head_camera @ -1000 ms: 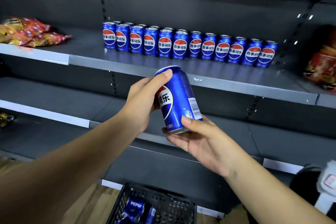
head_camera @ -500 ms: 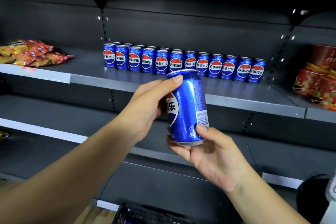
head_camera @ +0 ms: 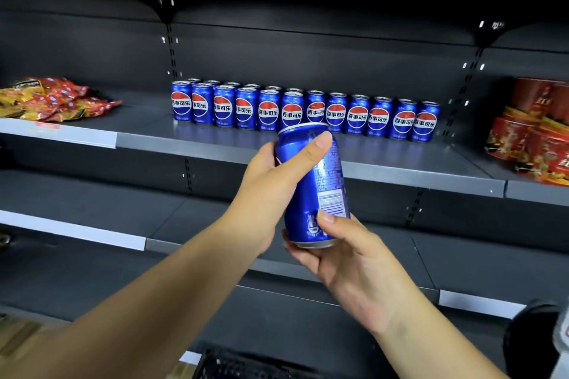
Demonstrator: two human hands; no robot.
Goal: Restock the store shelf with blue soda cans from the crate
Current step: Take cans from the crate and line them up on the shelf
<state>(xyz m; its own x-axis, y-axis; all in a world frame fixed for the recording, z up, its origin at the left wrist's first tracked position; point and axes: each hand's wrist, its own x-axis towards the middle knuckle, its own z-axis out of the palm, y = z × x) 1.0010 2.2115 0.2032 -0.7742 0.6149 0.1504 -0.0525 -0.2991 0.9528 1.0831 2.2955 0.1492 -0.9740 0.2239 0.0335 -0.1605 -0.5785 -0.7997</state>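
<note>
Head view: crate (head_camera: 234, 366) contents unclear; both hands grip can (head_camera: 314, 191).

Single head-worn wide-angle view, facing forward and slightly down at dark store shelving (head_camera: 308, 160) from close, within arm's reach. Both forearms enter from the bottom edge, and the crate (head_camera: 246, 368) rim shows there. No second view overlaps.

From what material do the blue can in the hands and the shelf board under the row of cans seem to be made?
The blue cylindrical soda can held in both hands looks like thin glossy metal, probably aluminium: bright streak highlights and a silvery rim. The grey shelf board looks like painted sheet metal with a smooth satin finish, since it faintly mirrors the cans; its material is less certain.
</note>
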